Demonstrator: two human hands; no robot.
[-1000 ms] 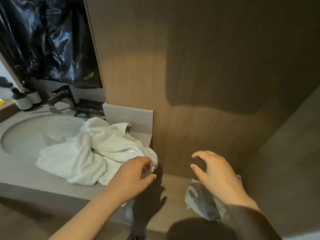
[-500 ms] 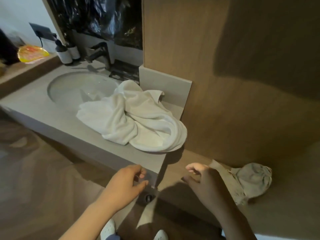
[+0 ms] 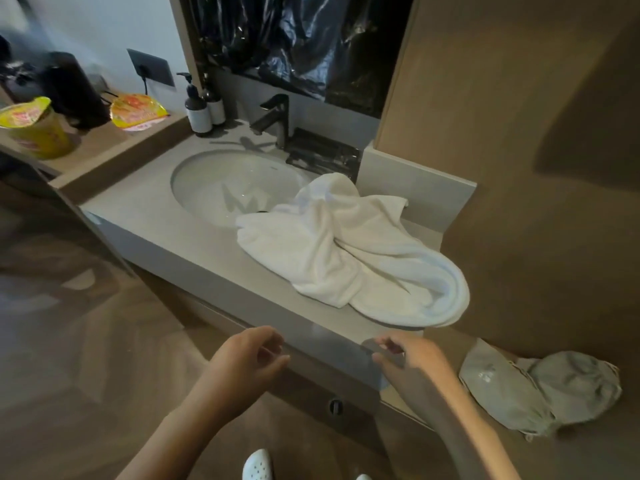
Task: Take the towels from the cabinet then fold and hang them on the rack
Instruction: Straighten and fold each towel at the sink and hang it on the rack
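Since the last frame, my right hand (image 3: pixel 412 365) has come away from the grey pouch (image 3: pixel 554 386). It and the left hand (image 3: pixel 242 358) hover before the table (image 3: pixel 145 206), fingers loosely curled and empty. White towel (image 3: pixel 353 258) lies crumpled, overhanging basin (image 3: pixel 214 188) and table end. I judge it could slide off or get wet. Stone top, wood-panelled washroom.

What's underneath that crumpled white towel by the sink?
The white towel lies on the grey countertop, its left part draped over the sink basin's rim. Whatever else may sit beneath its folds is covered and cannot be seen.
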